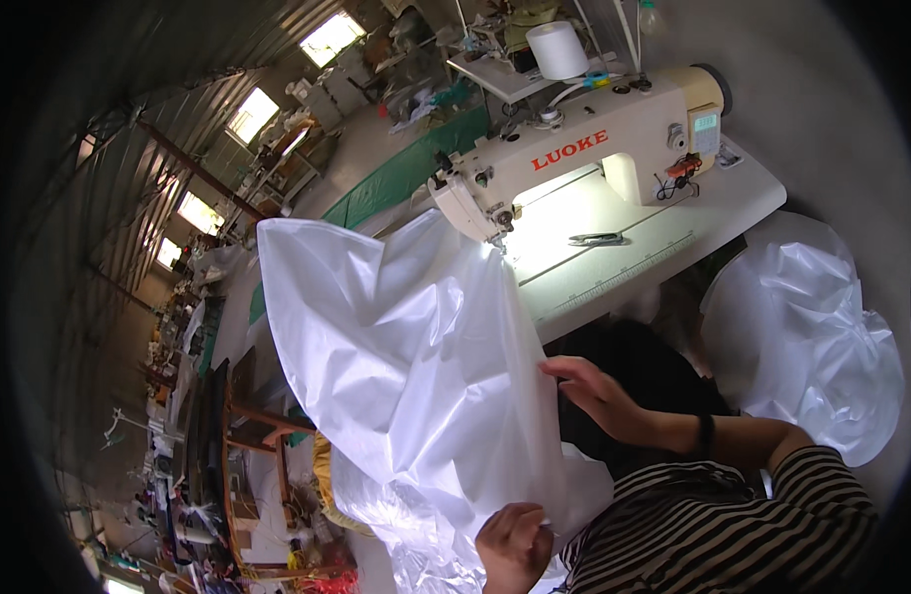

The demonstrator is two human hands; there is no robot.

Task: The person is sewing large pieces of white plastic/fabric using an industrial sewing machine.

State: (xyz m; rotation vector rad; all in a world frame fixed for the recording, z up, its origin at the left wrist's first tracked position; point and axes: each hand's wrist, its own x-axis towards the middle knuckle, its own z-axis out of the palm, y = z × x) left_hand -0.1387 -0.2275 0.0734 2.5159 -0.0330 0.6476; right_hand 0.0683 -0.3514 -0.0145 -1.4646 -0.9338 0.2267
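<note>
A large, glossy white plastic sheet [416,346] hangs in folds from the needle end of a white sewing machine [584,129], over the table's left part and down toward my lap. Its upper edge runs up under the presser foot area. My right hand [604,401] lies along the sheet's right edge, its fingers stretched out and their tips touching the plastic. Lower down, close to my body, my left hand [515,544] is closed with curled fingers on a fold of the same sheet. The fingertips of the left hand are partly hidden.
Small metal thread snips [597,239] lie on the lit machine table [663,233]. A white thread cone [556,51] stands behind the machine. Another bundle of white plastic [812,337] sits at right. A wooden frame [277,436] and cluttered benches stand at left.
</note>
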